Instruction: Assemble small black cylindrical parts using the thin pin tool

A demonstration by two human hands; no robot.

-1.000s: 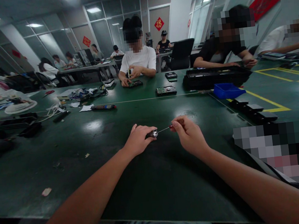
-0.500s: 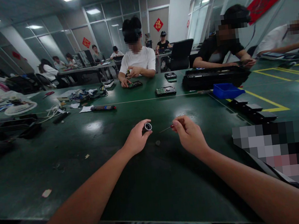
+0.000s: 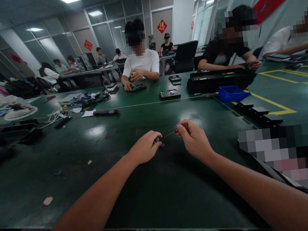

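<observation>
My left hand (image 3: 146, 147) is closed around a small dark cylindrical part with a pale ring at its end (image 3: 156, 140); the fingers hide most of it. My right hand (image 3: 194, 137) grips a screwdriver (image 3: 169, 134) by its reddish-brown handle, the thin shaft pointing left at the ringed part. Whether the tip touches that part I cannot tell. Just below my left fingertips lies a small dark round piece (image 3: 162, 145) on the green table, partly covered by the fingers.
Beyond my hands lie a hard drive (image 3: 169, 94), a dark cylindrical tool (image 3: 106, 112), a blue bin (image 3: 232, 93) and a long black housing (image 3: 221, 80). A co-worker (image 3: 140, 63) sits opposite. Cables and a white fan grille (image 3: 20, 113) are at the left.
My left hand has moved slightly right and down, turning the ringed part so its open end shows less. The screwdriver tip is now closer to it; my right hand stays nearly still.
</observation>
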